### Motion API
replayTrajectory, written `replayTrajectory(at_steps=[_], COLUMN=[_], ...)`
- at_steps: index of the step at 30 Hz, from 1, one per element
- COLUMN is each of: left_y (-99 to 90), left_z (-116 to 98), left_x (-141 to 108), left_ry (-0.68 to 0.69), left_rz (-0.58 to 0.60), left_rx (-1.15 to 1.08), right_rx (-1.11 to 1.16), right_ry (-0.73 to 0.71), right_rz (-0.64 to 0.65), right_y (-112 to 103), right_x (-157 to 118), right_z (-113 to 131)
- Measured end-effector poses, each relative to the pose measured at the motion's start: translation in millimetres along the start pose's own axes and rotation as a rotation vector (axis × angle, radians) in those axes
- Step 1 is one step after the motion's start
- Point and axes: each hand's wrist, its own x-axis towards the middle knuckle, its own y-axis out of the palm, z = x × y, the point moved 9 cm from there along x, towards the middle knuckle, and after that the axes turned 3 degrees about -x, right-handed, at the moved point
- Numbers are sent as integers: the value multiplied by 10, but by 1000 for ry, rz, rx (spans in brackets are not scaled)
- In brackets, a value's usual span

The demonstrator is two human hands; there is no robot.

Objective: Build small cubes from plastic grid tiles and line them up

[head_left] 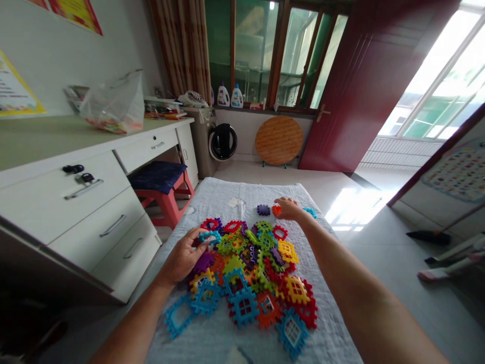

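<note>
My left hand (188,255) pinches a blue interlocking building tile (209,237) at the left edge of a heap of colourful tiles. Farther off, my right hand (288,208) has its fingers on an orange tile (277,210) lying on the cloth. A purple tile (263,210) is just left of that orange one, and another blue tile (309,212) lies to the right, partly hidden by my wrist. Between my arms the heap mixes green, red, yellow, purple and blue pieces, such as a yellow window tile (297,289) and a blue window tile (243,305).
A pale quilted cloth (227,189) covers the surface under the tiles. To the left are a white desk (109,212) with drawers and a red stool (166,192) with a dark seat. Behind are a washing machine (204,131), a round wooden board (279,140) and a red door (356,91).
</note>
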Motion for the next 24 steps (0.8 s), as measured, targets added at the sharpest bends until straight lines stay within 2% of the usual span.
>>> replayTrajectory(at_steps=[5,12,15,19,24], left_y=[-42,22,41,91,115], left_z=[-96,-39,4,96,103], left_x=[-12,-11,-4,-9,-19], left_ry=[53,-1,-21,-89,-151], left_rz=[-21,6,-10,-3,5], left_rx=[57,-57,-126,-267,-376], right_rx=[142,354,444,542,615], right_ry=[-2,-223,-279,-248,-119], right_rz=[-127,-308,-362,-419,-493], right_y=[-163,-270,-278,-235,-107], right_x=[-402,-1167,-1403,-1558,-1567], right_z=[55,316,382,364,234])
